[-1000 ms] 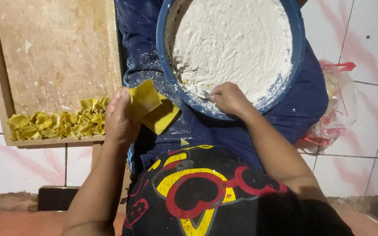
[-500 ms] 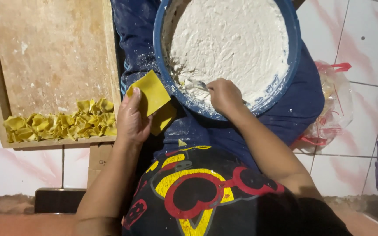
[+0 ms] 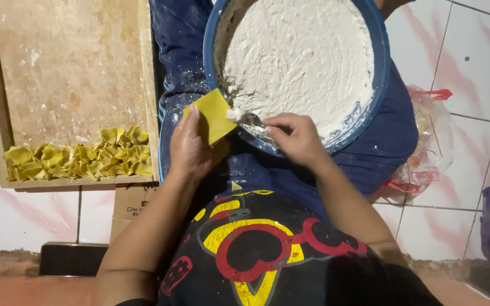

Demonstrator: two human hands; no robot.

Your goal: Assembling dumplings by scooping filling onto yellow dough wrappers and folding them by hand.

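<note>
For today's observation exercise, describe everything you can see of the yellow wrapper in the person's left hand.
The yellow wrapper is a thin, flat, roughly square sheet, plain yellow and dough-like. It lies tilted on the fingers of the left hand, held over the lap beside the rim of the blue bowl. The right hand holds a spoon whose tip, carrying a small white dab, meets the wrapper's right edge.

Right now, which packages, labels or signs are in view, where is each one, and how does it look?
Plastic bag: on the tiled floor right of the blue bowl, clear and crumpled, with red handles.
Cardboard box: below the wooden tray, brown, only a corner showing, with a small dark printed mark.
No signs or screens.
</note>
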